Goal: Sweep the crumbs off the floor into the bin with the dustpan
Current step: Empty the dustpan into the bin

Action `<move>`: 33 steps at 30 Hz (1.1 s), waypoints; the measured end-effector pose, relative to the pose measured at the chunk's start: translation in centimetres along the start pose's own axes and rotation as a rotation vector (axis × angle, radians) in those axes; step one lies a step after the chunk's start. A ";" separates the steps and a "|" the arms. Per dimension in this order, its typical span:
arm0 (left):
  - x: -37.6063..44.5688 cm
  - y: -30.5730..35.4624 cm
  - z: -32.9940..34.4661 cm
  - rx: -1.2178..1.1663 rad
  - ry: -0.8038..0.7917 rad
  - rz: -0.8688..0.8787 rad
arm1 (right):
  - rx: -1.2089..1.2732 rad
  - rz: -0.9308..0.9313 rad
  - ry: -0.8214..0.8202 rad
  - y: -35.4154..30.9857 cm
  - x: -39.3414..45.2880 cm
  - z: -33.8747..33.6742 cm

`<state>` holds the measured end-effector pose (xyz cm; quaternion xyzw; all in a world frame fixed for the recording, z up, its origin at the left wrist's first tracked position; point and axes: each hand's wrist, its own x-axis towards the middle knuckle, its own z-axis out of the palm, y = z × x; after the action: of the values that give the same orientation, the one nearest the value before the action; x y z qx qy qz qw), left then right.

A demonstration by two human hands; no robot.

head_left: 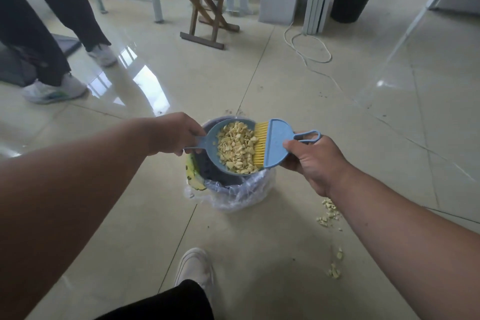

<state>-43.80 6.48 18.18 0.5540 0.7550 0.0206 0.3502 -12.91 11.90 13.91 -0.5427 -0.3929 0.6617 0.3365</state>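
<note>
Gripping the dustpan (220,148) handle, left hand (172,135) holds it over the small bin (233,189), loaded w/ crumbs (237,148). Right hand (315,161) pinches the brush (275,144) at pan's 3 o'clock, bristles touching crumbs. More crumbs (328,213) on floor (259,86) approx 4 o'clock of bin.

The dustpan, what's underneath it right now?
Under the dustpan sits the small bin with a clear plastic liner and a banana peel at its rim. The bin's contents are hidden by the pan.
</note>
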 end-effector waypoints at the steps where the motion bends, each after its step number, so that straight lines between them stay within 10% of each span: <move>1: 0.2 -0.5 0.4 0.008 0.008 -0.008 | -0.013 0.009 -0.017 0.6 0.3 0.4; 33: 0.5 3.9 1.4 0.697 0.247 0.030 | -0.499 -0.067 0.070 4.5 1.9 3.4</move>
<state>-39.93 7.91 18.51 0.6442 0.7452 -0.1662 0.0465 -16.73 10.92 9.44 -0.6182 -0.5498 0.5137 0.2273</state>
